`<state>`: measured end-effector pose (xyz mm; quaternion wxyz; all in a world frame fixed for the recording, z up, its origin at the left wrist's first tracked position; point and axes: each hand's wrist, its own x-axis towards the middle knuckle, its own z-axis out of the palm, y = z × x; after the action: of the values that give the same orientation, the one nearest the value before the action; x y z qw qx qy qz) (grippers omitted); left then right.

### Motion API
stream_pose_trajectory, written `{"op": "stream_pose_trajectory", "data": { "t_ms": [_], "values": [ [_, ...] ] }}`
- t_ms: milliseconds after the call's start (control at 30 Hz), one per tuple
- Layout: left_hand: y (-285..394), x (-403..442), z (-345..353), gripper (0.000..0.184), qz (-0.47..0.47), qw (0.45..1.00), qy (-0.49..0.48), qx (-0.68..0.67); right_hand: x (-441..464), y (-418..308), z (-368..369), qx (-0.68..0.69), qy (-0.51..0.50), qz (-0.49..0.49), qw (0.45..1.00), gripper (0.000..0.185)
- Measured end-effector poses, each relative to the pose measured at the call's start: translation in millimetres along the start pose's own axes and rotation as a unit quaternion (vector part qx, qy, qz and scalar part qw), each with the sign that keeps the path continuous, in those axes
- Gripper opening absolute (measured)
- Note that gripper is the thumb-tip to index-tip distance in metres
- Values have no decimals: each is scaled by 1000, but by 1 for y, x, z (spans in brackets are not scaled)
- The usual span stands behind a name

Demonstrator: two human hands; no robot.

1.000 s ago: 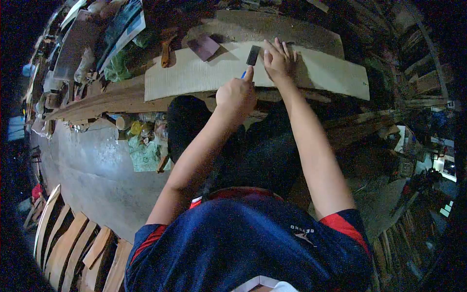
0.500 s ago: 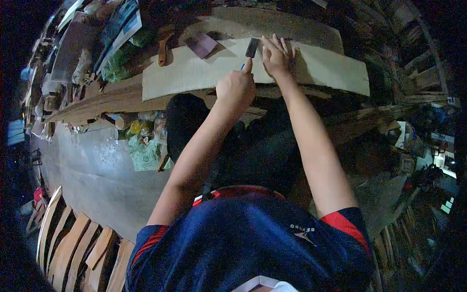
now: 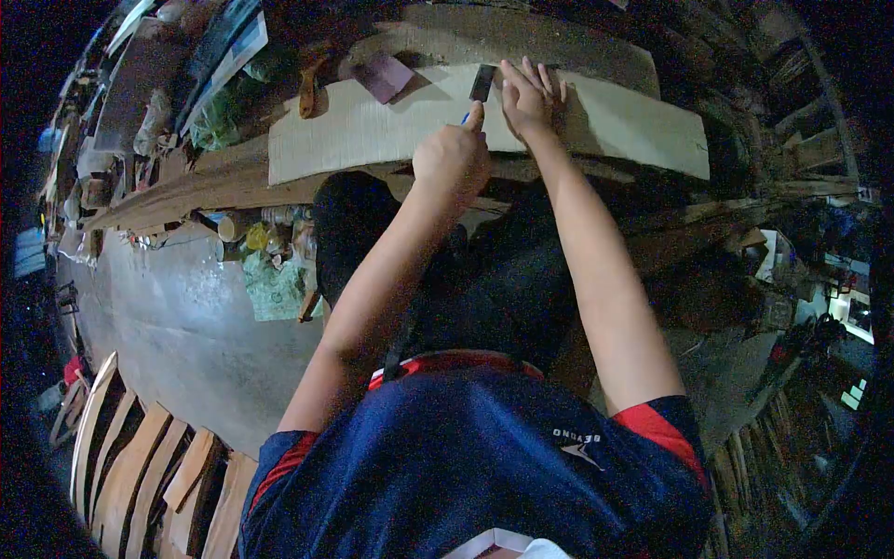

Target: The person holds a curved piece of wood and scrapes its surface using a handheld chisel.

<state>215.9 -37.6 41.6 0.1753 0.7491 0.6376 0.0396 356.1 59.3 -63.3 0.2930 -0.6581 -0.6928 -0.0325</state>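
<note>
My left hand (image 3: 451,158) is closed, its index finger stretched forward. It grips a scraper-like tool with a dark flat rectangular blade (image 3: 481,83); a bit of blue shows beside the finger, and the rest is hidden in my fist. The blade lies over a long pale board (image 3: 372,135) in front of my knees. To the right of the blade, my right hand (image 3: 529,104) rests flat on that board with its fingers spread. A purplish square, perhaps sandpaper (image 3: 384,77), lies at the board's far edge. Left of it is a brush-like tool with a wooden handle (image 3: 308,93).
Behind the board lies a wider brown plank (image 3: 596,65). Bags and sheets clutter the left, with a green plastic bag (image 3: 217,128) among them. Curved wooden pieces (image 3: 140,466) stand at lower left. Below the bench is a grey floor (image 3: 186,317).
The bench and board appear slightly higher in the view. Both hands and the dark blade keep nearly the same places on the board.
</note>
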Motion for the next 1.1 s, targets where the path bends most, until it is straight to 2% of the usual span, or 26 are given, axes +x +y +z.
{"op": "stream_pose_trajectory", "data": {
  "t_ms": [233,400,467,633,767,833,933,1000,1067,1100],
  "values": [
    [-4,6,-2,43,-6,999,-4,-38,0,5,11,30,45,-17,998,33],
    [-3,3,-7,43,5,1000,-16,7,2,7,12,1,58,-31,998,32],
    [-5,-1,-4,43,4,1000,-14,10,-1,8,19,61,91,-36,993,32],
    [-7,-11,-6,42,32,999,29,31,1,1,5,25,73,-30,997,32],
    [-4,-15,-6,42,17,1000,8,-7,1,3,12,59,70,-23,996,32],
    [-3,-17,-11,42,-9,1000,-15,3,0,1,6,31,58,-25,998,32],
    [-6,-15,-7,42,5,1000,-7,9,1,5,11,15,43,-29,999,32],
    [-9,-6,2,41,7,1000,9,-1,1,5,20,170,86,-27,981,33],
    [-12,0,6,41,13,999,33,-10,0,6,20,131,69,-24,989,33],
    [-11,-1,2,41,8,1000,14,-12,0,7,17,90,50,-21,994,33]
  ]
}}
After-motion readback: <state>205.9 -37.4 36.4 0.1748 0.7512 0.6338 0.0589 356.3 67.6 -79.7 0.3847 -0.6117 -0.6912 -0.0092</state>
